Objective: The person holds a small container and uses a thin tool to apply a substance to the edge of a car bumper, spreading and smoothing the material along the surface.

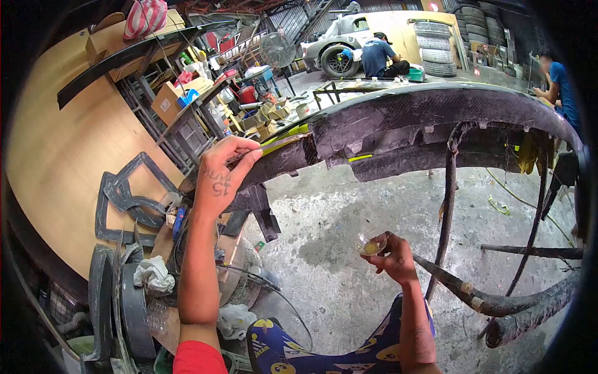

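Note:
My right hand (393, 258) grips a small clear plastic cup (372, 245) with a little yellowish substance in it, above the concrete floor. Out to the left, my left hand (227, 168) is raised with thumb and fingers pinched together at the left end of a long, curved dark panel (436, 109). Whatever lies between those fingertips is too small or hidden to make out. The panel resembles a car bumper, with a woven-looking surface and ragged lower edges. Yellow-green strips (289, 136) run along its edge beside my left hand.
Rough dark poles (445, 206) prop the panel at right. Black frame-shaped parts (134, 193), crumpled plastic (154, 276) and cables crowd my left side. Farther back, a person in blue (377, 57) crouches by a grey car (339, 40); another person (554, 84) is at far right.

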`<state>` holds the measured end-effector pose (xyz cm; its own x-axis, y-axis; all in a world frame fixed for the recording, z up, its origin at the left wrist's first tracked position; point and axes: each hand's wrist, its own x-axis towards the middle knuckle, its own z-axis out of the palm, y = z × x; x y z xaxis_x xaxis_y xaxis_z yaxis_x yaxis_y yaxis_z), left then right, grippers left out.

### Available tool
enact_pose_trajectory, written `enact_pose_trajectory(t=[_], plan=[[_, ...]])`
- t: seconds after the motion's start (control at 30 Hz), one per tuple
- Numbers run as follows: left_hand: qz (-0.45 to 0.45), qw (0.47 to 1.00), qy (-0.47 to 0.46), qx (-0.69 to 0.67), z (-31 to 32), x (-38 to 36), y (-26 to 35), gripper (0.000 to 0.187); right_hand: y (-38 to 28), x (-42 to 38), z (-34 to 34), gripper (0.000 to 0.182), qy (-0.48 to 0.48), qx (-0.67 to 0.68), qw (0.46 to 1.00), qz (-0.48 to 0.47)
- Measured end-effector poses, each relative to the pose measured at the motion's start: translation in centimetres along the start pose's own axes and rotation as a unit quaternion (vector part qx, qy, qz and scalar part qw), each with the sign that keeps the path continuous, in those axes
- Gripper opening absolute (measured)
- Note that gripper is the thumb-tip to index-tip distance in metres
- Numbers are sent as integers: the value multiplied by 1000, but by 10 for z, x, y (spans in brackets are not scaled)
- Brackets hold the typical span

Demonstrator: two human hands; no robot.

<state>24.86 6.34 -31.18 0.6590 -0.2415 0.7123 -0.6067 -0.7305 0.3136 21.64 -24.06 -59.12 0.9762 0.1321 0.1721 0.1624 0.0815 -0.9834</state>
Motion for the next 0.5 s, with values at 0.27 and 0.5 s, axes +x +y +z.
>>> enact_pose_trajectory(t=[0.27, 0.5], plan=[[-25, 999, 2, -29, 3, -11, -4, 12, -2, 0, 0, 34, -2, -1, 1000, -10], [-31, 998, 14, -59, 10, -16, -14, 14, 1, 1, 2, 34, 0, 11, 1000, -2]])
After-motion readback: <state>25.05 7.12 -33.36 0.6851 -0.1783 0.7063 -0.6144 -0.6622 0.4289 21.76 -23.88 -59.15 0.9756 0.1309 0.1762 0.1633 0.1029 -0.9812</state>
